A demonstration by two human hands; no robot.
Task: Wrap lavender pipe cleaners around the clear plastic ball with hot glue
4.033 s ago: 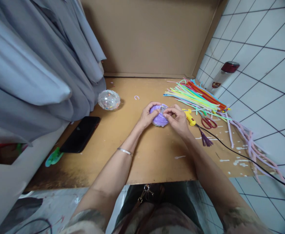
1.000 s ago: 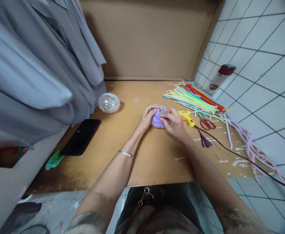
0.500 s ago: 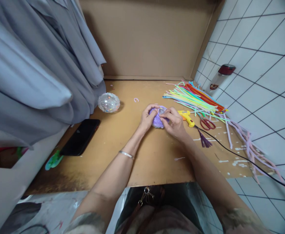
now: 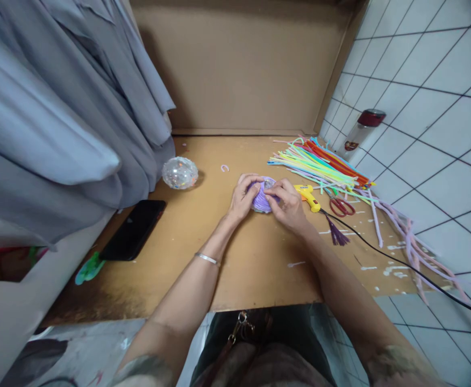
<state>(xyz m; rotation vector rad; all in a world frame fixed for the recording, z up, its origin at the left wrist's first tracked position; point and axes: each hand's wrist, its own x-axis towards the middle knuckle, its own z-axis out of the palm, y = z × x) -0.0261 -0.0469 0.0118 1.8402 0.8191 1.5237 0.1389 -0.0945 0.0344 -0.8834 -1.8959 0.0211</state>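
Observation:
Near the middle of the table, both hands are on a small round piece covered in purple pipe cleaner (image 4: 262, 201), with a clear patch showing near its top. My left hand (image 4: 244, 196) grips its left side, thumb over the upper face. My right hand (image 4: 287, 203) is at its right side, thumb and forefinger pinched together on the surface; whether a strand end sits between those fingertips is too small to tell. A yellow glue gun (image 4: 310, 199) lies just right of my right hand, its nozzle end partly hidden.
Red-handled scissors (image 4: 342, 207), a purple tassel (image 4: 337, 233) and a pile of coloured pipe cleaners (image 4: 320, 164) lie right, with a black cord (image 4: 384, 252). A clear ball (image 4: 180, 173) and a phone (image 4: 134, 230) are left. A bottle (image 4: 360, 134) stands by the tiled wall.
The left hand's fingers have shifted slightly over the top of the purple piece. My right hand keeps its pinch in nearly the same place. The view has tilted very slightly.

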